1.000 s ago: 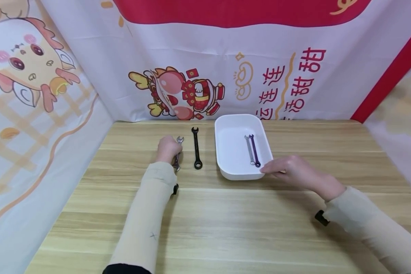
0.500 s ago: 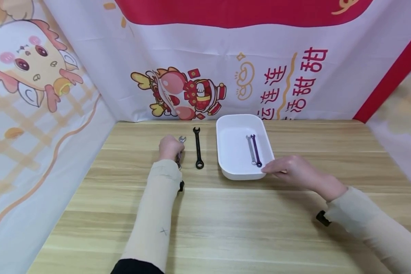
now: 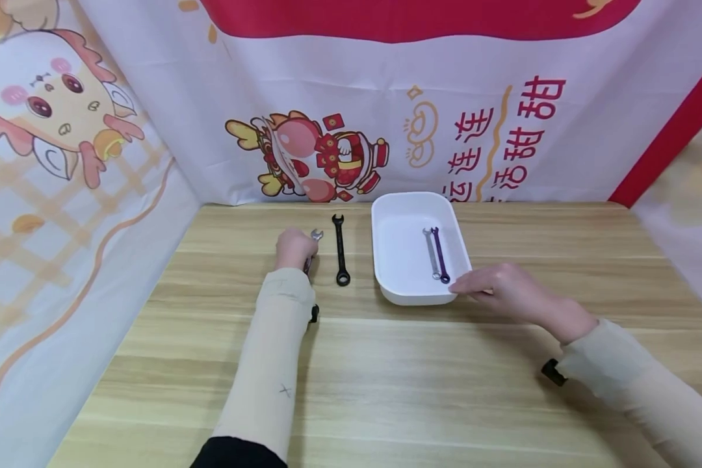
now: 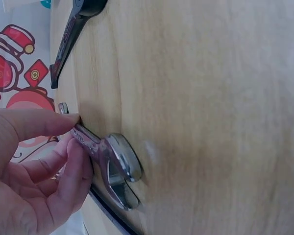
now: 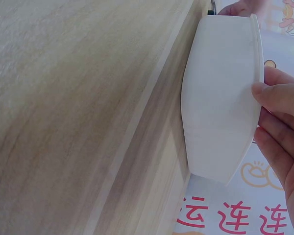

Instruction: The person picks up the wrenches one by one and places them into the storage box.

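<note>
My left hand (image 3: pixel 295 248) pinches a silver open-end wrench (image 3: pixel 317 234) between thumb and fingers, at the left of the table. In the left wrist view one open jaw end of this wrench (image 4: pixel 118 169) juts out past the fingers, close over the wood. A black combination wrench (image 3: pixel 340 250) lies just right of that hand. My right hand (image 3: pixel 506 292) grips the near right corner of a white plastic box (image 3: pixel 412 300), thumb on the outer wall and fingers over the rim. Inside the box, a silver wrench (image 3: pixel 431 255) and a purple wrench (image 3: pixel 441 255) lie side by side.
The wooden table (image 3: pixel 386 377) runs back to a printed cloth wall (image 3: pixel 327 78). Another printed cloth (image 3: pixel 47 214) closes off the left side. In the left wrist view a dark strip (image 4: pixel 110 215) passes below the fingers; its kind I cannot tell.
My left hand has shifted slightly right with the silver wrench, whose near end has gone from sight behind the hand. My right hand keeps its hold on the box. The head view has shifted a little.
</note>
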A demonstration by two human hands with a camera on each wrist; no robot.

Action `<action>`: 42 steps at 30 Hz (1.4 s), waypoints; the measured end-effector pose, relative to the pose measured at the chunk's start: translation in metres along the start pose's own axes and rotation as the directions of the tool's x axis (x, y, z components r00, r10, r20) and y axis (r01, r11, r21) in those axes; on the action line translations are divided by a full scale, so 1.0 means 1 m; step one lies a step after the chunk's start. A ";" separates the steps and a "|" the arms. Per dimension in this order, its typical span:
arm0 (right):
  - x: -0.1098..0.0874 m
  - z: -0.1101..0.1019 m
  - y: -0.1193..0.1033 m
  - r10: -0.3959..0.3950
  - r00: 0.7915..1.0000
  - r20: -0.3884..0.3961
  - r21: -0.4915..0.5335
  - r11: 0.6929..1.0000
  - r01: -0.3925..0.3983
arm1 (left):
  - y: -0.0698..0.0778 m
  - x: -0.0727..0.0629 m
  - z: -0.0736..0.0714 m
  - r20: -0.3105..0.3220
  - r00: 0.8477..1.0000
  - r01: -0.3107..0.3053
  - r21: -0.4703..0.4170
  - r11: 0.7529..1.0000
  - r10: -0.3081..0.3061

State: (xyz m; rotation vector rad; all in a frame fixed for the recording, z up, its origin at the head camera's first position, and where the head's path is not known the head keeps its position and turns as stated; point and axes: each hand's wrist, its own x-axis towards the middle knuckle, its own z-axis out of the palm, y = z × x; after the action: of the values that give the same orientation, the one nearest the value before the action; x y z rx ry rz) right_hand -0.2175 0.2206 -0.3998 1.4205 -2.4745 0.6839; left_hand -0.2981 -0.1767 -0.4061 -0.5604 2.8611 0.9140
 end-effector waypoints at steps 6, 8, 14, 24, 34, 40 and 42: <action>-0.002 0.000 0.001 -0.008 1.000 -0.010 -0.008 1.000 0.007 | 0.004 0.001 0.001 0.018 1.000 -0.009 0.043 0.999 0.009; -0.002 0.000 0.002 -0.012 1.000 -0.018 -0.009 1.000 0.012 | 0.006 0.001 0.002 0.033 0.999 -0.006 0.043 0.999 0.005; -0.001 0.000 0.000 -0.016 1.000 -0.021 -0.010 1.000 0.016 | 0.009 -0.001 0.001 0.063 0.998 0.017 0.021 1.000 -0.018; -0.001 -0.001 -0.001 0.011 1.000 -0.009 -0.005 1.000 -0.011 | 0.011 0.000 -0.001 0.078 0.997 0.020 0.005 1.000 -0.020; -0.002 0.001 0.000 0.010 1.000 -0.007 -0.001 1.000 -0.010 | 0.007 -0.001 -0.002 0.086 0.996 0.013 -0.037 0.999 -0.010; -0.002 0.000 0.000 0.019 1.000 -0.004 -0.001 1.000 -0.019 | 0.006 -0.001 -0.002 0.079 0.997 0.001 -0.032 0.999 0.002; -0.002 0.000 -0.001 0.018 1.000 -0.003 -0.003 1.000 -0.018 | 0.006 0.000 -0.002 0.064 0.998 -0.014 -0.013 1.000 0.015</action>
State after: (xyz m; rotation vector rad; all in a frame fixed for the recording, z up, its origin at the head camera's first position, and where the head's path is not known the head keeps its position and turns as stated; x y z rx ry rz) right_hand -0.2159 0.2218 -0.4004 1.3968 -2.4877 0.6852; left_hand -0.2997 -0.1731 -0.4017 -0.5028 2.8083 0.9354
